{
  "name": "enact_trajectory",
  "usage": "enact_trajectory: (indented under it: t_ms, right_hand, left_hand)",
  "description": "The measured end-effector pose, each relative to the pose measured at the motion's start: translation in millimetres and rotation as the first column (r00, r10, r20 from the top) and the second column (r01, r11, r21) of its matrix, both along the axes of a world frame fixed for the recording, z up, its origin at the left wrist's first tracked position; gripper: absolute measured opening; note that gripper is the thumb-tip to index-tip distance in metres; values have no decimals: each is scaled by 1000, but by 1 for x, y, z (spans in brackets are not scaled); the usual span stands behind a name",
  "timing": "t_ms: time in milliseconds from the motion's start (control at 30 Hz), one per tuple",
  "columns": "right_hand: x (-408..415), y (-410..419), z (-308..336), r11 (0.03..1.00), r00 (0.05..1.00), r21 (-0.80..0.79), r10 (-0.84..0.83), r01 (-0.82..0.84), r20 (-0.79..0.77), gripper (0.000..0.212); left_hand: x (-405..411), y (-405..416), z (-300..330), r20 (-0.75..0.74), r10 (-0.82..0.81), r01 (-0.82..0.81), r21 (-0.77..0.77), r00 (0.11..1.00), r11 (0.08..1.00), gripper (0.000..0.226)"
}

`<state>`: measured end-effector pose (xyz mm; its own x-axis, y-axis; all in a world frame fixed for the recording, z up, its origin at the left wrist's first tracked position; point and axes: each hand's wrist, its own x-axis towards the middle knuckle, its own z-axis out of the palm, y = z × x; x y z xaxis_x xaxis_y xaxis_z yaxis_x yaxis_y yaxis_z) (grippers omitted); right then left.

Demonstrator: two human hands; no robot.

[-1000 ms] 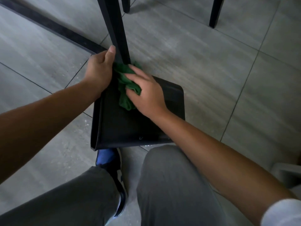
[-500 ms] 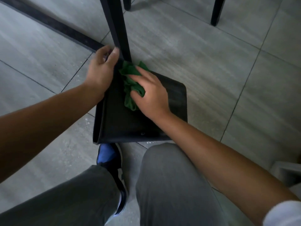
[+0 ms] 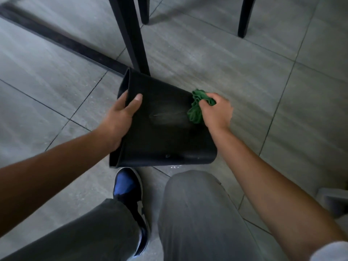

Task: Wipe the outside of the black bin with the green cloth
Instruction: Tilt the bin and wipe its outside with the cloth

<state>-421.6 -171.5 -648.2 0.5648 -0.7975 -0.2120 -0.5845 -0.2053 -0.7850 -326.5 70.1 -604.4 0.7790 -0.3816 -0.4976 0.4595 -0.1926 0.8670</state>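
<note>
Since prior frame: right hand (image 3: 216, 112), green cloth (image 3: 196, 108) bunched in fingers, moved from far edge to right side of black bin (image 3: 165, 132). Left hand (image 3: 120, 117) grips bin rim, bin on floor (image 3: 244, 76) betw. hands. Top face shows wipe streak; other sides prob. left.

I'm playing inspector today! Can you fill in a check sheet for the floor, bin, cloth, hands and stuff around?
Surface: grey tiled floor.
Job's things: black bin lying on its side; green cloth bunched at its right edge.
Clutter: nothing seen.
Hands: left hand grips the bin's left edge; right hand holds the cloth.
Cables: nothing seen.
Surroundings: black furniture legs; blue shoe; grey trousers.
</note>
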Motion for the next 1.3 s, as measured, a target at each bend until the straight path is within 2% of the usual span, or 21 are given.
enact_trajectory:
  t_ms: [67,100,133,200,267,300,333,400,500,567,633,733,800,900,967,1033,1067,1133,1200,1233,1300]
  right_hand:
    - [2,-2,13,937,975,348,-90,14,203,22]
    - [2,-2,12,892,948,453,-130,-16,290,14]
    - [0,-2,10,884,933,465,-133,-41,336,11]
    - [-6,2,6,943,969,326,-23,-61,246,13]
    - [-18,-1,0,992,988,65,100,-108,121,31]
    - [-22,-2,0,989,982,-82,135,-125,133,37]
    - [-23,-2,2,968,973,-216,164,-127,162,36]
    - [-21,10,6,918,953,-356,247,-172,176,31]
    - [-27,39,-4,776,909,-476,381,-413,-166,57]
    - [-33,35,-15,755,908,-506,368,-417,-198,56]
    - [-30,15,-21,832,943,-447,305,-330,-130,49]
    - [-7,-16,-19,913,970,-348,155,-213,-186,45]
    - [2,-10,-10,931,975,-318,128,-180,-179,43]
    - [6,41,13,900,951,-344,303,-268,53,39]
    - [7,81,21,818,842,-438,496,-372,211,39]
    - [9,91,22,730,741,-489,633,-477,222,42]
    - [9,81,19,713,745,-501,642,-490,184,44]
    - [1,42,5,788,865,-450,498,-420,65,46]
    - [-10,-7,-10,911,972,-339,210,-234,-105,47]
    - [-14,-25,-15,948,979,-283,95,-144,-180,46]
    - [-12,-28,-13,968,978,-231,56,-103,-202,44]
  left_hand:
    - [3,5,4,-16,-22,22,11,1000,1000,55]
    - [2,6,5,-11,-40,40,34,999,999,62]
    - [-1,6,6,13,-56,55,55,998,997,67]
    - [-7,1,8,95,-81,74,82,992,994,72]
    - [-11,-4,9,171,-105,90,89,980,992,74]
    - [-11,-4,9,198,-121,107,83,973,991,73]
    - [-10,-5,8,214,-143,129,81,966,988,72]
    - [-7,-5,7,212,-156,146,66,965,987,69]
    - [-3,-4,6,175,-113,100,81,978,992,64]
    - [-2,-2,5,190,-107,86,118,976,989,61]
    - [-5,-2,6,226,-114,81,151,967,985,61]
    - [-8,-3,6,301,-148,91,195,942,977,60]
    - [-9,-3,3,321,-144,81,201,936,976,59]
    - [-6,-11,4,336,-148,86,193,930,977,56]
    - [-4,-14,5,332,-141,94,152,933,984,51]
    - [-1,-15,5,339,-124,85,130,932,988,50]
    - [-1,-13,4,323,-110,72,126,940,989,50]
    - [0,-10,2,298,-115,73,148,948,986,50]
    - [-1,-9,2,313,-151,91,200,938,976,50]
    - [-1,-12,4,324,-158,93,209,933,974,50]
    - [1,-20,5,341,-178,116,193,923,974,50]
